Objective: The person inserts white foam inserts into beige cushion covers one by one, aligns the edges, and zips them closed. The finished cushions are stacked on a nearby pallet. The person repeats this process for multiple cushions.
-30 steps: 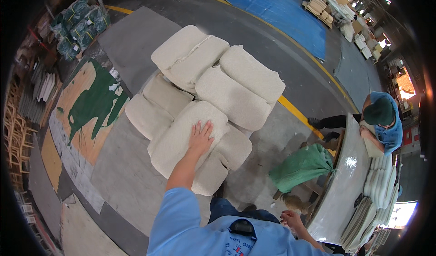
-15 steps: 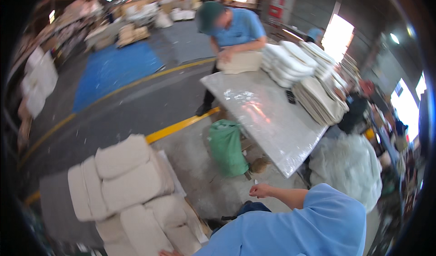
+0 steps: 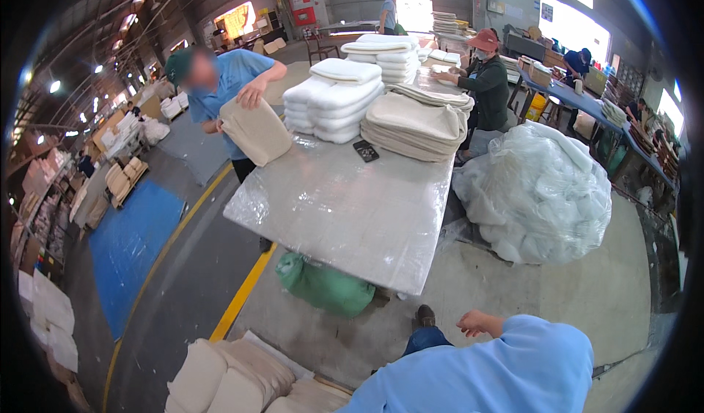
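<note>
My right hand (image 3: 475, 323) hangs low beside my blue sleeve, its fingers loosely bent and apart, with nothing seen in them. It touches nothing; the near end of the plastic-covered table (image 3: 352, 222) lies ahead of it. My left hand is out of view. At the lower left, a pile of cream folded fabric bundles (image 3: 235, 373) lies near my left side. On the table are a stack of white folded pads (image 3: 334, 98), a stack of beige folded cloths (image 3: 411, 127) and a small black device (image 3: 366, 150).
Across the table a co-worker (image 3: 231, 83) in blue holds a beige folded cloth (image 3: 257, 131). Another person (image 3: 488, 76) in a red hat works at the far right side. A big clear plastic bag (image 3: 535, 193) stands right of the table; a green sack (image 3: 323, 288) sits under its near edge.
My view has swung right and up, and my left hand, earlier on the fabric bundles, has left the picture. The co-worker has raised the beige cloth on its edge.
</note>
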The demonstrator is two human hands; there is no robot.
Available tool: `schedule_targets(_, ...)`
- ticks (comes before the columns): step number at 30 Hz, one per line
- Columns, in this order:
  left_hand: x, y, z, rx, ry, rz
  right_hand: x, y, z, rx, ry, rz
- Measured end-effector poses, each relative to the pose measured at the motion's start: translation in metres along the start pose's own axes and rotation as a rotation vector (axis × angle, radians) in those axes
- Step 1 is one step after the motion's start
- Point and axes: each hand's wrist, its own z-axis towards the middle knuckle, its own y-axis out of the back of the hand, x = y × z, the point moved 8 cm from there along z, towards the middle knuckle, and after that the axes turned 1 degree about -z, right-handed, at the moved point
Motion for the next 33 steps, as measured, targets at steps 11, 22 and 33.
schedule_targets(11,-0.184,-0.129,0.171,0.165,0.028,-0.006,0.311,0.269,0.073,0.352,0.653,0.515)
schedule_targets(22,-0.235,-0.182,0.251,0.251,0.346,0.069,0.629,0.513,0.123,0.404,0.850,0.934)
schedule_targets(33,-0.242,-0.195,0.275,0.282,0.610,0.037,0.882,0.626,0.191,-0.016,0.783,1.111)
